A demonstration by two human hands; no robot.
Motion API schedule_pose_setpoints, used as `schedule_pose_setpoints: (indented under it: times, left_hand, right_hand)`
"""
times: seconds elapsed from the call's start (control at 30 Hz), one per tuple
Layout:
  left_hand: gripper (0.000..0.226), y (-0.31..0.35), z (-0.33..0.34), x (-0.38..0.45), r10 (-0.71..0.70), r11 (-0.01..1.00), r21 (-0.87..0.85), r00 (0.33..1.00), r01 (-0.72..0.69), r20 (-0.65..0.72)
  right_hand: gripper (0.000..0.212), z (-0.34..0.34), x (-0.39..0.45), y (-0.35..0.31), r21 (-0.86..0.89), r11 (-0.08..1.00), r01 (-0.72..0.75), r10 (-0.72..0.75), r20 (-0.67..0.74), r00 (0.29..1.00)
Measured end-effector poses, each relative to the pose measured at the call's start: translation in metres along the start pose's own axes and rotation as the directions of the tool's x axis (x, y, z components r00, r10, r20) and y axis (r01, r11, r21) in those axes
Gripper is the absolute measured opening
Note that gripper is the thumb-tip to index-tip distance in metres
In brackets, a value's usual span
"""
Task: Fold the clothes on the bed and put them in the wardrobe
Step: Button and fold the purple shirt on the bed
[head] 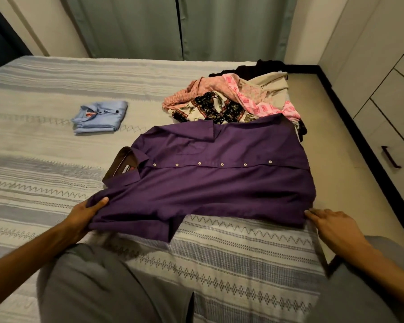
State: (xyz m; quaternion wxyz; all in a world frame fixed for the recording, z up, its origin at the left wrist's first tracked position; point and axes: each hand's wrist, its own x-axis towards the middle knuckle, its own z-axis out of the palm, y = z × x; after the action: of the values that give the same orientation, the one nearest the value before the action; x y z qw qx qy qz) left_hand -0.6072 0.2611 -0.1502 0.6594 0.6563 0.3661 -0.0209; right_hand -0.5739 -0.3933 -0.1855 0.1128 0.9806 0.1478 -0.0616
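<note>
A purple button-up shirt [219, 183] lies spread flat, front up, on the striped bed cover [44, 89], collar to the left. My left hand [84, 217] grips the near shoulder and sleeve of the shirt. My right hand [334, 226] pinches the shirt's near hem corner at the right. A folded light blue shirt [100, 116] sits farther back on the left. A heap of unfolded clothes [238, 99] in pink, beige, black and patterned fabric lies behind the purple shirt at the right edge of the bed.
The wardrobe [387, 89] with pale doors, drawers and dark handles stands along the right wall, past a narrow strip of floor [331, 145]. Grey-green curtains [177, 26] hang behind the bed. My knees in grey trousers [103, 287] rest on the near bed edge.
</note>
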Motion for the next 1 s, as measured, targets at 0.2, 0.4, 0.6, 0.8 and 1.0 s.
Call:
schedule_pose_setpoints:
  times: [0.2, 0.4, 0.6, 0.8, 1.0]
  left_hand:
    - [0.063, -0.007, -0.005, 0.003, -0.296, 0.923, 0.301, 0.942, 0.240, 0.158]
    - [0.047, -0.009, 0.024, -0.001, -0.144, 0.981, 0.140, 0.988, 0.135, 0.056]
    - [0.041, -0.006, -0.017, -0.003, -0.014, 0.843, 0.538, 0.999, -0.013, 0.046]
    - [0.074, 0.013, 0.003, 0.003, -0.176, -0.064, 0.991, 0.979, -0.115, 0.103]
    - [0.078, 0.076, 0.037, 0.066, 0.130, -0.139, 0.956, 0.952, -0.260, 0.278]
  right_hand:
    - [0.064, -0.005, -0.006, -0.050, 0.053, 0.979, 0.197, -0.189, -0.120, 0.974]
    - [0.048, -0.011, 0.040, -0.067, -0.067, 0.971, 0.228, -0.234, -0.103, 0.967]
    - [0.045, -0.006, -0.004, -0.023, -0.251, 0.845, 0.473, -0.523, -0.196, 0.830]
    - [0.026, -0.033, -0.013, -0.017, -0.079, 0.837, 0.541, -0.531, 0.119, 0.839]
    - [0.055, -0.087, 0.096, -0.003, 0.269, 0.939, 0.213, -0.210, -0.041, 0.977]
